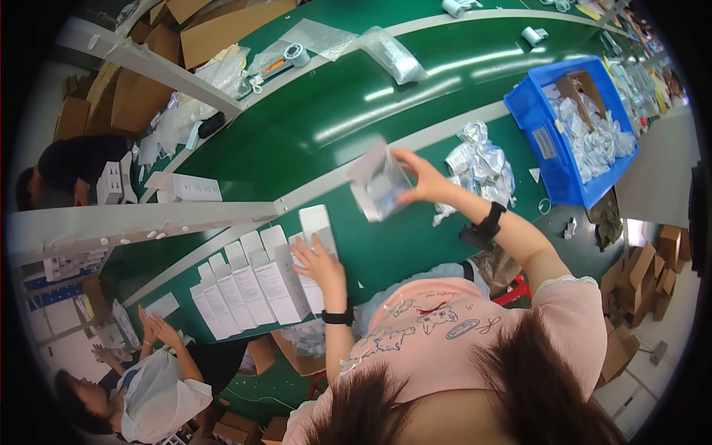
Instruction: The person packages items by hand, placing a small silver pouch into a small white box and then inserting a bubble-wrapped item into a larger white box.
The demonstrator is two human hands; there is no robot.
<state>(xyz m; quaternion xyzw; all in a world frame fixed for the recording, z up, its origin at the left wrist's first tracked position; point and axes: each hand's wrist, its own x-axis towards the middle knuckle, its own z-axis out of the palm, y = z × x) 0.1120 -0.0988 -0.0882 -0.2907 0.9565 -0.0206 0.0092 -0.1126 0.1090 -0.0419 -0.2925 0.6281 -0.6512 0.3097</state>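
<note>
My right hand (424,178) grips a small whitish box (377,185) by its right side, above the green table. The box is blurred and appears open at the end, with something pale inside that I cannot make out. At the right end of a row of tall white cartons (280,291), my left hand (320,265) rests with fingers spread on the last carton (314,221). Several of these cartons stand side by side with their top flaps raised. Right of my right hand lies a heap of crumpled silvery bags (482,167).
A blue bin (549,141) of clear bags stands at the right. Beyond the metal rail lie a bubble-wrapped pack (393,55) and a tape dispenser (291,58). A grey beam (148,219) crosses at left; co-workers (159,397) are at lower left and far left.
</note>
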